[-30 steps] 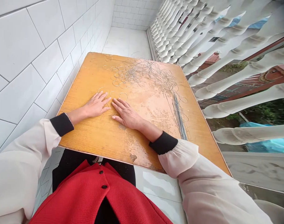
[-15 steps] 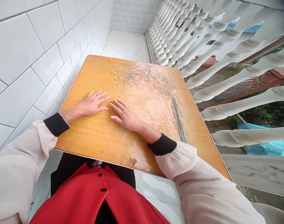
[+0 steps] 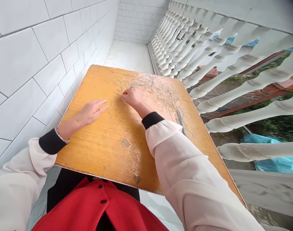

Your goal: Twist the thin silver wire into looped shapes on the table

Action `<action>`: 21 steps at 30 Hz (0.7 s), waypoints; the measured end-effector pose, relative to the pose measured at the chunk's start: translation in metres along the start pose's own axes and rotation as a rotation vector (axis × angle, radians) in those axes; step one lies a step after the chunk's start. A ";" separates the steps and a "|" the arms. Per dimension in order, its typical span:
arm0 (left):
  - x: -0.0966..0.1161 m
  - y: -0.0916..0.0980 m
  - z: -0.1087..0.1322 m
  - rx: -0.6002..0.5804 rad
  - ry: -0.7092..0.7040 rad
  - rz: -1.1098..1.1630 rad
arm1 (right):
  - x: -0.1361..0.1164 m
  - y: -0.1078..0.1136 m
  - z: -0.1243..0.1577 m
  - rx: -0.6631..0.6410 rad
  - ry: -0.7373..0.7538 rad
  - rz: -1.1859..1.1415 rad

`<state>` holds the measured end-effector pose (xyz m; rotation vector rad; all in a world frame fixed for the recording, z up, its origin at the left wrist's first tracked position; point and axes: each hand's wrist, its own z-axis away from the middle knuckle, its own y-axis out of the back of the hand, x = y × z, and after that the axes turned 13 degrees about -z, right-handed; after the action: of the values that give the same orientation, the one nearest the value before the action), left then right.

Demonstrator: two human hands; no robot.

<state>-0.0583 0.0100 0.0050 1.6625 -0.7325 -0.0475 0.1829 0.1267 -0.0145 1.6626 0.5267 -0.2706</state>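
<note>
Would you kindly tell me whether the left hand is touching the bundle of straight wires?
Apart: the head view shows the left hand on the wooden table, far left of the bundle of straight wires, with loose wire loops between.

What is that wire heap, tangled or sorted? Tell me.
Tangled: thin wire loops cross over one another in a snarled mass on the wooden table, right hand at its edge.

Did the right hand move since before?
Yes, the right hand moved forward, toward the far edge of the wooden table, and now reaches the tangle of thin wires.
</note>
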 end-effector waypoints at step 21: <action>-0.008 -0.020 0.005 -0.018 0.002 -0.016 | 0.075 0.039 -0.052 0.373 -0.435 -1.495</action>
<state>-0.0581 0.0105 -0.0170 1.6508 -0.7158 -0.0637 0.2603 0.1877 -0.0063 1.1634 1.3477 -1.8405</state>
